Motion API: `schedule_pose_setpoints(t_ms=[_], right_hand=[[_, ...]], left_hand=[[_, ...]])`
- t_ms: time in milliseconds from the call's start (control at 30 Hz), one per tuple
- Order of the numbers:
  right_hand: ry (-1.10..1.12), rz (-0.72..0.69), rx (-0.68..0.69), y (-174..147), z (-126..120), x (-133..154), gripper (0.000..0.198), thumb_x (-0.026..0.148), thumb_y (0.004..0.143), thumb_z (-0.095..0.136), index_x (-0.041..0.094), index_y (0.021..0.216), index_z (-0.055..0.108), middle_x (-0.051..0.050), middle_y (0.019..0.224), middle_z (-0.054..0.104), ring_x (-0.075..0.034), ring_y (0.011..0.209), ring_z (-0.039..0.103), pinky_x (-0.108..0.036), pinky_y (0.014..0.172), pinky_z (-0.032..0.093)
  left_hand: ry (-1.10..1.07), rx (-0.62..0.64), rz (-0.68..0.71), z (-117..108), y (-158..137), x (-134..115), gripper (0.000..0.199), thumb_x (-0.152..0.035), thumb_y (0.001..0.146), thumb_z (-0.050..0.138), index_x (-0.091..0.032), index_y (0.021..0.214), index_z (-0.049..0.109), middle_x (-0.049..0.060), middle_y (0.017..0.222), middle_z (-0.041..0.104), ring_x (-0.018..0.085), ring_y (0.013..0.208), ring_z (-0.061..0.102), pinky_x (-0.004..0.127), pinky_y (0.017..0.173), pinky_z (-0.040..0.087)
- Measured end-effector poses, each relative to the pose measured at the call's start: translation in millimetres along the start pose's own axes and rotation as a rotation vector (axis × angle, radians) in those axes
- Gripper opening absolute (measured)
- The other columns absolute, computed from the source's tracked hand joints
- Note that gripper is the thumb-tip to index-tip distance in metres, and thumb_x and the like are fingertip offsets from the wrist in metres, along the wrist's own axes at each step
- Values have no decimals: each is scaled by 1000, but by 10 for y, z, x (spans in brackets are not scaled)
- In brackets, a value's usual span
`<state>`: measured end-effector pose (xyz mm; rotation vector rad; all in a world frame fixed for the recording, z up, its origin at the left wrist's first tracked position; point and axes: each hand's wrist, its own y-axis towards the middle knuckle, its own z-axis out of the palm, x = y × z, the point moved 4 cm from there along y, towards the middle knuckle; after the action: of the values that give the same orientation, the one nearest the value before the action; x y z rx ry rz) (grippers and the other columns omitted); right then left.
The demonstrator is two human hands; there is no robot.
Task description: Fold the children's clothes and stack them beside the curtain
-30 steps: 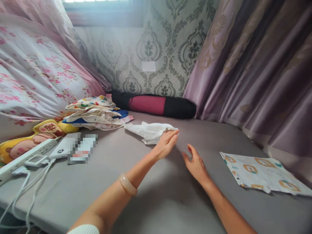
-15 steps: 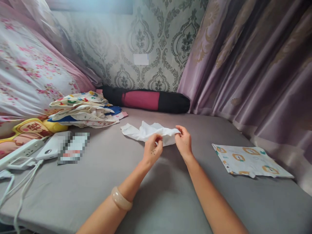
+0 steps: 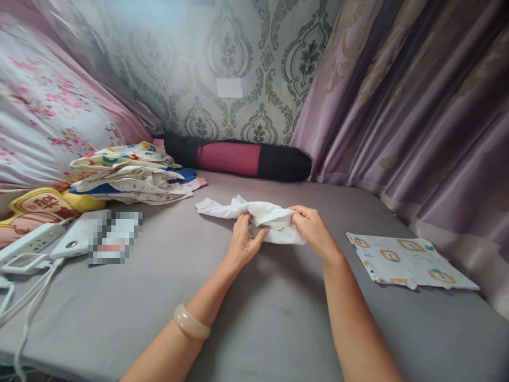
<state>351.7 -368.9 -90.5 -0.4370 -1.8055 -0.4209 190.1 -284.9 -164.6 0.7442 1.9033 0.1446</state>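
Note:
A rumpled white garment [image 3: 274, 216] lies on the grey bed sheet in front of me, one narrow end stretching out to the left. My right hand [image 3: 312, 225] pinches its right side between thumb and fingers. At the near edge of the cloth is my left hand [image 3: 244, 241], thumb spread away from the fingers, fingertips against the fabric and partly hidden by it. A pale bangle [image 3: 192, 322] circles my left forearm. The garment's exact kind is hard to make out in its folds.
A folded printed cloth [image 3: 409, 260] lies at the right. On the left are a pile of clothes [image 3: 131, 178], a yellow cushion [image 3: 51, 204], a power strip [image 3: 35, 244] with cables, a white device [image 3: 77, 236] and a blurred-out object [image 3: 117, 239]. A black and magenta roll [image 3: 230, 158] lies along the wall.
My left thumb has moved apart from the fingers. The right hand has shifted right and slightly down with the garment's edge, and the cloth there is bunched differently.

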Motion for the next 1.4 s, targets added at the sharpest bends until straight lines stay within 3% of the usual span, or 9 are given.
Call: schedule_pose_setpoints(t_ms=[133, 333, 533, 700, 833, 1000, 1167, 1300, 1400], right_hand=[[75, 80, 148, -148, 24, 191, 36, 25, 62, 48, 16, 85, 75, 1, 65, 67, -14, 59, 54, -21, 51, 37], [338, 164, 289, -360, 45, 445, 26, 30, 68, 62, 16, 86, 75, -2, 70, 71, -16, 59, 60, -24, 55, 44], [445, 177, 164, -435, -101, 509, 33, 43, 69, 76, 18, 91, 74, -5, 73, 73, -21, 59, 66, -29, 54, 50], [380, 131, -70, -336, -329, 388, 39, 57, 66, 79, 22, 82, 73, -4, 72, 73, -23, 59, 66, -33, 54, 52], [207, 87, -137, -206, -458, 224, 42, 60, 63, 80, 21, 74, 71, -2, 65, 70, -18, 53, 61, -28, 48, 47], [-131, -121, -180, -65, -564, 57, 46, 61, 74, 70, 20, 93, 74, -6, 77, 73, -22, 69, 66, -30, 58, 49], [-385, -195, -152, -62, -561, 16, 42, 57, 80, 62, 20, 93, 75, -5, 75, 72, -22, 71, 65, -30, 62, 49], [-418, -185, 36, -193, -501, 137, 41, 56, 85, 57, 21, 97, 76, -4, 81, 73, -20, 75, 65, -28, 63, 49], [-329, -170, 209, -334, -504, 311, 42, 57, 87, 57, 23, 105, 75, -4, 90, 74, -21, 83, 66, -29, 68, 51]], left_hand=[[-16, -22, 16, -49, 3, -36, 44, -41, 85, 64, -20, 121, 50, 13, 130, 55, 29, 128, 47, 44, 109, 36], [-11, -131, 152, -109, -8, -46, 27, -21, 79, 65, -20, 105, 57, 10, 113, 61, 27, 114, 54, 42, 101, 42], [-142, -118, 217, -131, -43, -140, 13, -16, 86, 53, -20, 92, 62, 7, 99, 63, 21, 100, 59, 34, 92, 45], [-355, -81, 17, -122, -53, -59, 20, -29, 94, 48, -21, 102, 64, 3, 92, 66, 16, 84, 58, 27, 80, 45], [-390, -105, -114, -173, -45, 17, 23, -35, 95, 46, -21, 100, 64, 1, 84, 62, 14, 73, 53, 25, 68, 43], [-323, -22, -89, -312, -6, -69, 28, -45, 91, 54, -20, 92, 65, 0, 79, 61, 14, 71, 53, 23, 65, 43], [-228, 44, -108, -552, 61, -102, 34, -51, 84, 61, -18, 85, 69, 1, 77, 65, 15, 71, 57, 23, 61, 42], [-163, 112, -50, -949, 182, -237, 37, -51, 84, 61, -16, 85, 71, 3, 77, 66, 15, 69, 56, 22, 57, 40], [-127, 279, 47, -1302, 265, -499, 35, -50, 84, 61, -17, 88, 72, 3, 76, 65, 14, 67, 55, 22, 55, 40]])
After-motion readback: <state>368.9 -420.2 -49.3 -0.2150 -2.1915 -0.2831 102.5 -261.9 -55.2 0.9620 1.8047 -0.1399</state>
